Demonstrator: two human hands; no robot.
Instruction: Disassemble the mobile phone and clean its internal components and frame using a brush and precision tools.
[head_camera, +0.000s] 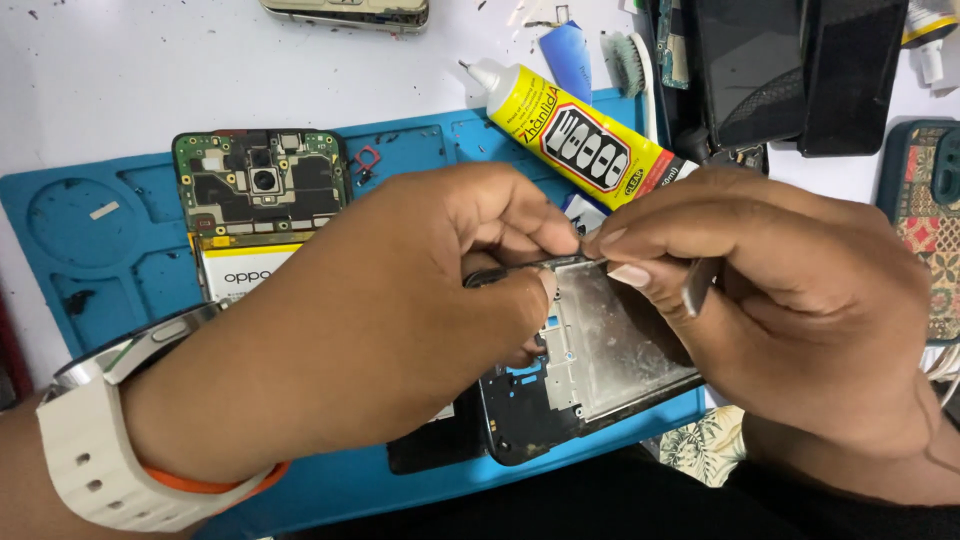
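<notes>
Dark phone frame with a dull silver metal plate (610, 350) sits tilted up at the near edge of the blue silicone repair mat (90, 250), lower end resting on the mat, top edge raised between my hands. My left hand (400, 310) has thumb and forefinger pinched shut on the frame's top edge, on a thin black strip (510, 268) running along it; other fingers curl under the frame. My right hand (780, 300) meets it from the other side, thumb and forefinger tips closed tight at the same top edge, touching my left fingertips. A slim silver metal tool (698, 285) is clamped in that right hand, poking down past the forefinger; can't tell where its tip is. White watch with a white strap (110, 440) on my left wrist, orange band just beside it.

Behind my left hand, on the mat: an opened phone with a green circuit board and white battery (255, 205). Yellow glue tube with a white nozzle (575, 135) lies slanted behind my fingers. Small toothbrush (630, 65) just beyond it. Dark phone screens (790, 70) stacked at top right, patterned phone case (925, 230) at the right edge. All on a white table (150, 70) with dark specks.
</notes>
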